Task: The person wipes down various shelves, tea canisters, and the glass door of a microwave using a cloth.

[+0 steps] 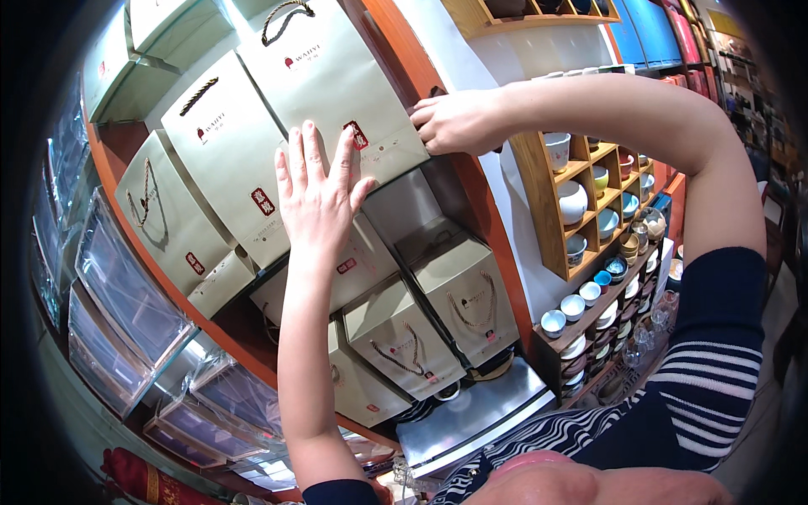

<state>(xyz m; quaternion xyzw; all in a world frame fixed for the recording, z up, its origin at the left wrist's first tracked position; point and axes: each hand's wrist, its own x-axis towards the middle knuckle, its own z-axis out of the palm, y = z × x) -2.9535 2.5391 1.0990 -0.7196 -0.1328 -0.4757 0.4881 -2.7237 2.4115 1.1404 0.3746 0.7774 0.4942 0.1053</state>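
My left hand [319,199] lies with fingers spread against the lower front of a tall pale paper gift bag [328,76] with a dark rope handle. It overlaps the edge of a neighbouring gift bag [221,145]. My right hand [457,123] is at the tall bag's lower right side edge, fingers curled, in front of the red-brown shelf upright [410,44]. Small dark bits show above and below that hand; what they belong to, and whether it grips anything, is hidden. Another gift bag [170,221] stands farther left on this shelf.
Below, more gift bags [404,341] stand above a shiny metal surface [473,410]. Wooden cubbies [549,208] hold cups and bowls at right, with small white cups [572,307] on a rack beneath. Film-wrapped clear boxes [126,278] line the left.
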